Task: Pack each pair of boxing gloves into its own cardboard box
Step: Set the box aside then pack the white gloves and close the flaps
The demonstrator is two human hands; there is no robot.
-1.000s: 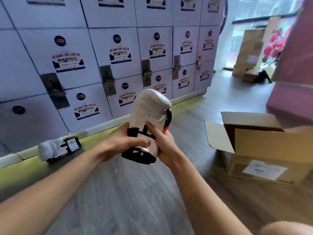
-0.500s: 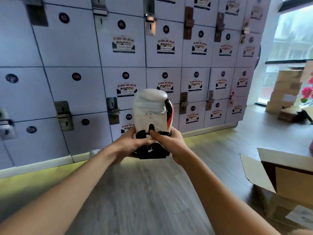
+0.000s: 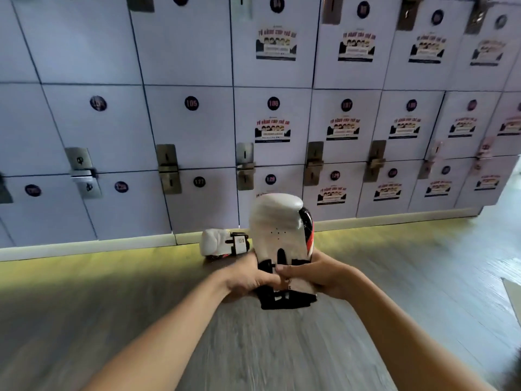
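Gripping the white glove (image 3: 277,232) by its cuff, I am curling left hand (image 3: 248,276) and right hand (image 3: 327,277) fingers (image 3: 285,268) round it. Its mate (image 3: 221,244) is lying on the far floor (image 3: 253,348); neither is boxed yet.

Grey wood-plank floor (image 3: 253,348), tinted yellow-green along the lockers (image 3: 197,122). One white boxing glove (image 3: 222,244) lies on its side on it, near the locker base. Cardboard corner (image 3: 513,294) at far right edge.
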